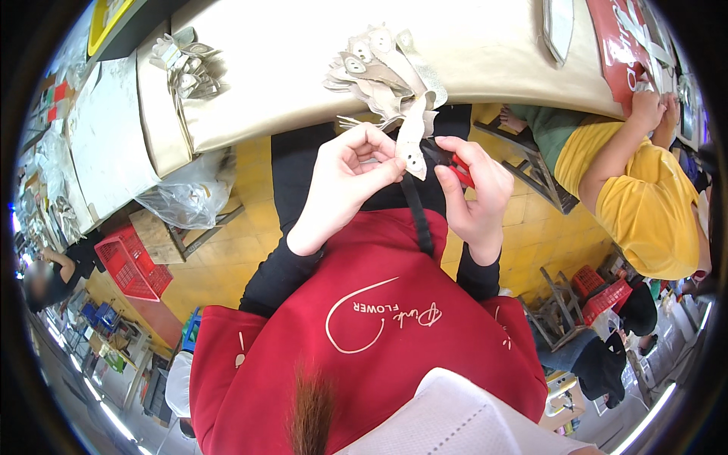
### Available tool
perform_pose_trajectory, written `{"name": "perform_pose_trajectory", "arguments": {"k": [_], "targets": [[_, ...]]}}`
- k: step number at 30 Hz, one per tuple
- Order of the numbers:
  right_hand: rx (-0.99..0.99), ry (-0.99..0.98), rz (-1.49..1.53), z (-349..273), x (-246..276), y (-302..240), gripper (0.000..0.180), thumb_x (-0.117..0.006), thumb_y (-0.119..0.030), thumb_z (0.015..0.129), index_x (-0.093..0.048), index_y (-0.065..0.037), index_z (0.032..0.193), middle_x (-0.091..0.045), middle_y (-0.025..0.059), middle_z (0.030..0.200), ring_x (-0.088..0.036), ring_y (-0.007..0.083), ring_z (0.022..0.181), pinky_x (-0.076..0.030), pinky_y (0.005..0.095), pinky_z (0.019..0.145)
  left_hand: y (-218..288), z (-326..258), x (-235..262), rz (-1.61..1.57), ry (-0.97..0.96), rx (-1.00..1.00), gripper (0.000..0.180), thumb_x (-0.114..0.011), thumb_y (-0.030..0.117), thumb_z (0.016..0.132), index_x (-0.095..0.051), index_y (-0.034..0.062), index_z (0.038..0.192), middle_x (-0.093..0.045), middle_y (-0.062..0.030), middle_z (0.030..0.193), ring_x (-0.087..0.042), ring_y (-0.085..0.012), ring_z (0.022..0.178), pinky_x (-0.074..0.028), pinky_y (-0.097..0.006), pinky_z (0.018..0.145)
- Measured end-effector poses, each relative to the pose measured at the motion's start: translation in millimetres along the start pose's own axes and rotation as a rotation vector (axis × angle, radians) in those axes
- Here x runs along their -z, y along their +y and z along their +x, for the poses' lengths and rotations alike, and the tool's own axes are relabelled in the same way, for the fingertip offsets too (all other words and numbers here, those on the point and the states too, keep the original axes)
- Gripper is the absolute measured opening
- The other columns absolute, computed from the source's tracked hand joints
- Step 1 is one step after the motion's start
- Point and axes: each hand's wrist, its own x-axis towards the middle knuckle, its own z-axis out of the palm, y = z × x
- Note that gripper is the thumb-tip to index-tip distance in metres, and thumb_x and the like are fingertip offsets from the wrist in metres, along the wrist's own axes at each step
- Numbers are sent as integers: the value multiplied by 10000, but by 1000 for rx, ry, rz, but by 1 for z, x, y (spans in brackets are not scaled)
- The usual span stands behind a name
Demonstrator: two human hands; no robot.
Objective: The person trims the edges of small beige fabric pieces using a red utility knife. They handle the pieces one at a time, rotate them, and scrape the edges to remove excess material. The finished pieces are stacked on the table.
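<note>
Between the thumb and fingers of my left hand (353, 178) is the end of a pale leather-like strip (412, 148), which has small dark dots near its tip. My right hand (479, 189) is closed round a red-handled cutting tool (459, 171), probably thread snips. Its dark blades point toward the strip and lie close beside it; whether they touch I cannot tell. Beyond my hands, a loose pile of similar pale strips (379, 64) lies at the table's edge, and the held strip reaches toward it. Some pile pieces carry pale round patches.
A light-coloured table (265, 53) curves across the far side, with another strip bundle (196, 74) at left. A clear plastic bag (188, 193) and a red crate (130, 262) are below left. At right, a person in yellow (641, 197) works beside a red bag (613, 45).
</note>
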Motion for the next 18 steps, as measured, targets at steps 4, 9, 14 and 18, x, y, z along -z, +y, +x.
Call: {"name": "perform_pose_trajectory", "arguments": {"k": [4, 9, 14, 18], "targets": [[24, -54, -19, -2, 1, 0, 234, -711, -41, 827, -701, -71, 1059, -723, 79, 897, -650, 240, 645, -484, 318, 580, -1, 1, -1, 7, 11, -11, 122, -717, 12, 911, -611, -4, 969, -663, -50, 936, -652, -83, 869, -559, -236, 802], [-14, -12, -38, -3, 2, 0, 256, -717, -55, 823, -696, -72, 1078, -713, 83, 896, -649, 245, 656, -483, 319, 593, -3, 1, -2, 0, 14, -11, 120, -717, 11, 911, -619, -5, 978, -669, -53, 943, -653, -83, 871, -560, -237, 804], [-45, -101, -41, -4, 1, -3, 214, -705, -48, 837, -698, -69, 1050, -705, 89, 865, -650, 252, 648, -484, 323, 585, -4, 1, -2, 20, 24, -25, 117, -714, 11, 914, -623, -8, 986, -675, -59, 952, -656, -86, 873, -562, -241, 806], [-53, 22, -21, -6, 0, -3, 245, -712, -55, 827, -693, -72, 1071, -708, 90, 891, -653, 249, 673, -485, 325, 602, -4, 0, -3, 0, 26, -7, 110, -708, 9, 915, -624, -7, 983, -676, -58, 950, -658, -89, 875, -564, -243, 808]]}}
